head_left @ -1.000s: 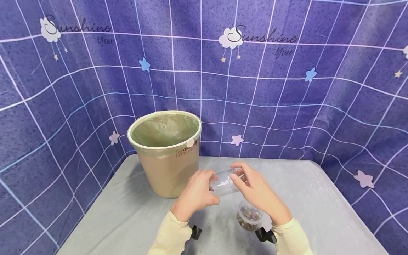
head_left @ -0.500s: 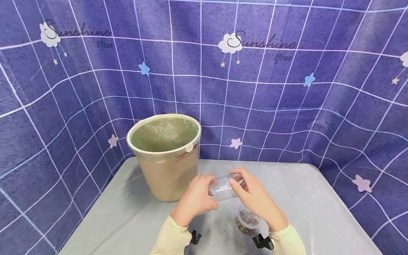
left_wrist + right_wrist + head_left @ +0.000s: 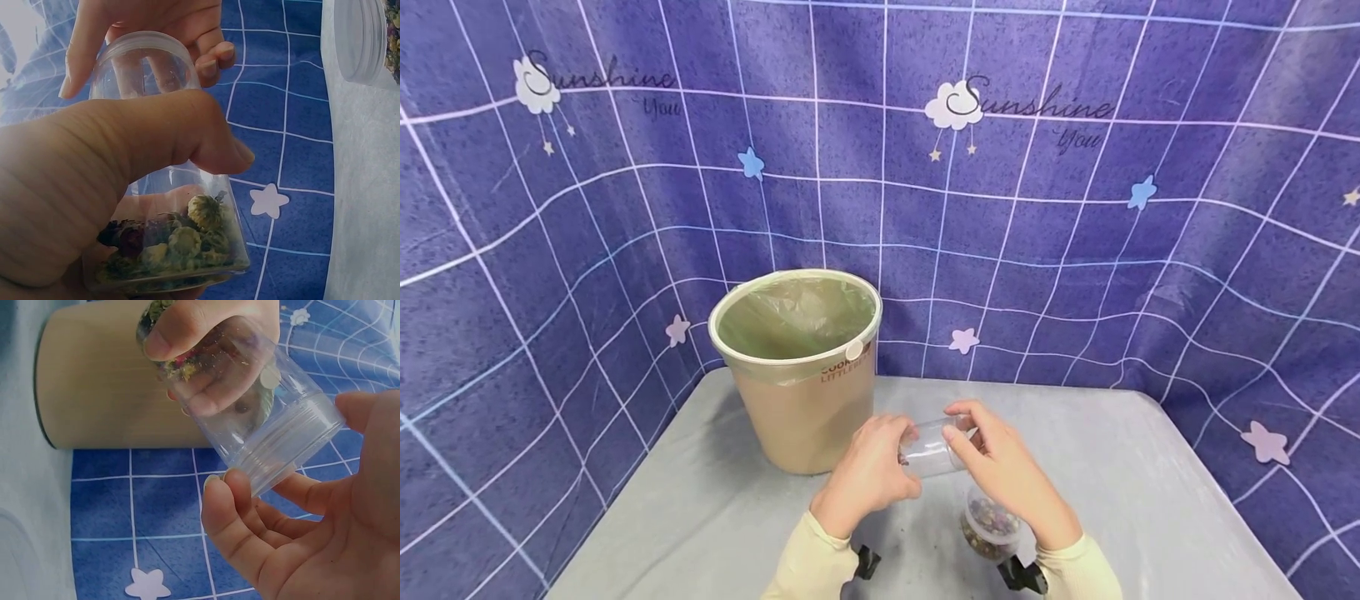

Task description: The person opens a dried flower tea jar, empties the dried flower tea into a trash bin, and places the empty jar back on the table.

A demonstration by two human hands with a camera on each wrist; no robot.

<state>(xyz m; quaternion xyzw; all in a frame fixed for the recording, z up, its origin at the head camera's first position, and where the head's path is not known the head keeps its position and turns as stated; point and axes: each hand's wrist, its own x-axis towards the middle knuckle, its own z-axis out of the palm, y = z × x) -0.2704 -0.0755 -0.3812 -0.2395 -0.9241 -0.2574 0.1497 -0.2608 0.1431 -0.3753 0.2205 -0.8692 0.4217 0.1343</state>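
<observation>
The person's bare left hand [image 3: 867, 467] was curled round the closed end of a clear, colourless plastic cylindrical jar [image 3: 931, 450], its thumb crossing the wall. The bare right hand [image 3: 1000, 450] had thumb and fingertips clamped about the ribbed end; whether a lid covered that end could not be told. In the head view the jar lay tipped well over between the two hands, the closed end pointing toward nine o'clock and the ribbed end toward three, slightly higher. Dried flowers [image 3: 187, 240], pale yellow buds among green and dark red bits, had gathered at the closed end, partly hidden by the left hand.

Between four and five o'clock from the jar, a second round, clear plastic jar [image 3: 991, 523] filled with mixed dried buds stood on the pale grey tabletop [image 3: 1112, 500], partly behind the right forearm. At ten o'clock stood a tall beige round bin [image 3: 805, 421] with a cream rim, brown-red lettering and a thin translucent green plastic liner [image 3: 797, 317]. Cream long sleeves [image 3: 812, 562] reached in from six o'clock. At twelve o'clock, beyond the table, hung purple-blue cloth [image 3: 1037, 221] printed with white grid lines, clouds, stars and dark script.
</observation>
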